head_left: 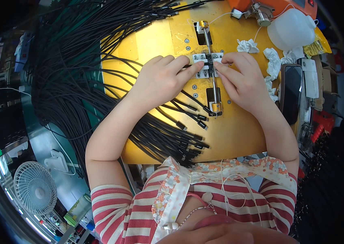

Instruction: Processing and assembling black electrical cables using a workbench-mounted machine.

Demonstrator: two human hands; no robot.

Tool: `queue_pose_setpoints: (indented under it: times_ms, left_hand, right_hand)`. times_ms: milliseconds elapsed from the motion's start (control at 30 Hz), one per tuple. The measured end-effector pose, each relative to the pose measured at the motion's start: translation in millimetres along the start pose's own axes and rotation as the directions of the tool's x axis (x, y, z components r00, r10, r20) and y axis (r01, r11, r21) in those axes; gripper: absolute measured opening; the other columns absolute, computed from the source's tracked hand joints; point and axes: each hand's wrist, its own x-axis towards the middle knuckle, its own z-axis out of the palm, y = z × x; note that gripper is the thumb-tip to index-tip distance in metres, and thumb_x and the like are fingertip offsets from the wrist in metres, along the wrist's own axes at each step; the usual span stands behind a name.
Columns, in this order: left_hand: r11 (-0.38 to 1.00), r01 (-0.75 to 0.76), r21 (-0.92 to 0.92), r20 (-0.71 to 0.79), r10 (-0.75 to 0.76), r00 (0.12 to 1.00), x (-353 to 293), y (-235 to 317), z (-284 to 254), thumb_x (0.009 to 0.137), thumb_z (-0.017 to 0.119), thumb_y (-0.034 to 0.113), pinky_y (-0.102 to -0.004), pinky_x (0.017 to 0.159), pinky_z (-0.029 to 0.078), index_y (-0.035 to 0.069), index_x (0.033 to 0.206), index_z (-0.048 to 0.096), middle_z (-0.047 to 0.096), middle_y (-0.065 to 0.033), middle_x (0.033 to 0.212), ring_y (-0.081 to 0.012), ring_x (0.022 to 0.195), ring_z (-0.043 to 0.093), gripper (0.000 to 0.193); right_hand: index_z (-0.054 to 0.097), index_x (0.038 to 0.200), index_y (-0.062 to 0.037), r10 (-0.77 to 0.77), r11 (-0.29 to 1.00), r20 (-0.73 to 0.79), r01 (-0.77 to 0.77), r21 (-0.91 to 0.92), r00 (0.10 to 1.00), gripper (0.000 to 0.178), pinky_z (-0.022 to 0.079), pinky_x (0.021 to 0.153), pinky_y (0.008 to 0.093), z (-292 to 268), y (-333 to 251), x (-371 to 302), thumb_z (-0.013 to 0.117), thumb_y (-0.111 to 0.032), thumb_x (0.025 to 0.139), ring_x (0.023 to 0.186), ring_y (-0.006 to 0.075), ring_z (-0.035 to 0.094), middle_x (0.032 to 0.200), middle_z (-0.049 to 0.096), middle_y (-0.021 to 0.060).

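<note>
Gold-coloured metal makes up the worktop (pixel 237 136), one panel, with two rectangular cut-outs, one beyond the fingertips and one nearer the body. Between the two sets of fingertips sits one small fixture: two white blocks (pixel 198 57) with a narrow black piece (pixel 210 60) between them. Two steel rods (pixel 215 90) run from it, one away from the fingers and one toward the body, each ending in a brass-coloured cap (pixel 216 107).

The left hand (pixel 160 81) has its thumb extended to the left block, its forefinger bent beside it, with only a small gap between their tips; a short length of black cable (pixel 187 66) shows under them, but whether it is pinched I cannot tell. The right hand (pixel 243 83) has thumb and forefinger nearly together at the fixture's right side; what they grip, if anything, is hidden.

Left of the left fingers and nearer the body spread black cables (pixel 155 140), dozens, too crowded to count. Some plugs carry pale lettering, too small to make out. Right of the right fingers are one dark phone (pixel 291 87), several crumpled white tissues (pixel 272 62), one rounded white container (pixel 290 29) and one yellow printed packet (pixel 313 49), its print unclear.
</note>
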Motion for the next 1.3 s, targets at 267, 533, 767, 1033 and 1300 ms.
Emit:
queue_pose_setpoints:
  times_ms: [267,533,767,1033,1300]
  left_hand:
    - [1.0,-0.027,-0.013,0.048,0.028,0.998,-4.9,-1.7,1.7,0.072,0.068,0.006,-0.0333,0.066,0.05,0.013,0.123,0.061,0.059,-0.0049,0.093,-0.0224,0.077,0.062,0.052]
    - [0.916,0.27,-0.297,0.105,-0.25,0.963,-32.4,-7.3,-18.4,0.087,0.06,0.016,-0.0363,0.086,0.046,0.001,0.115,0.056,0.055,-0.0153,0.105,-0.0326,0.098,0.056,0.032]
    - [0.966,0.214,-0.144,0.557,-0.099,0.825,-123.8,66.7,-79.7,0.052,0.077,0.06,-0.0587,0.112,0.019,0.006,0.141,0.039,0.042,-0.0185,0.135,-0.0382,0.132,0.037,0.111]
    - [0.98,-0.074,0.183,0.405,-0.006,0.914,-210.2,95.5,-92.8,0.077,0.061,0.012,-0.0413,0.096,0.044,0.008,0.104,0.057,0.058,-0.0052,0.09,-0.021,0.094,0.058,0.027]
    - [0.855,-0.222,0.469,0.68,-0.189,0.709,-301.0,79.0,-214.4,0.077,0.059,0.011,-0.0368,0.106,0.041,0.007,0.094,0.059,0.06,-0.0054,0.109,-0.022,0.12,0.053,0.018]
  right_hand:
    - [0.065,0.091,0.0002,-0.044,0.997,-0.072,0.048,0.065,0.996,0.015,0.047,0.076,0.037,8.3,-1.1,-4.8,0.066,-0.003,0.077,0.086,0.0275,0.057,0.094,0.059,0.0105]
    - [0.066,0.086,-0.0006,-0.021,0.996,-0.106,0.03,0.082,0.994,0.008,0.048,0.078,0.0353,10.0,6.4,-4.8,0.065,-0.003,0.078,0.087,0.0263,0.059,0.091,0.061,0.0087]
    - [0.066,0.087,-0.0008,-0.054,0.995,-0.101,0.062,0.076,0.993,0.008,0.048,0.078,0.0349,13.3,7.1,-6.6,0.066,-0.004,0.079,0.088,0.0261,0.059,0.092,0.061,0.008]
    - [0.065,0.09,0.0005,-0.083,0.989,-0.095,0.093,0.114,0.992,0.01,0.048,0.079,0.0347,16.7,9.7,-8.5,0.065,-0.003,0.08,0.091,0.0259,0.059,0.095,0.061,0.0088]
    - [0.065,0.09,0.0013,-0.038,0.992,-0.061,0.045,0.117,0.997,0.01,0.048,0.08,0.035,16.2,12.1,-8.5,0.065,-0.002,0.08,0.091,0.0265,0.058,0.095,0.06,0.0095]
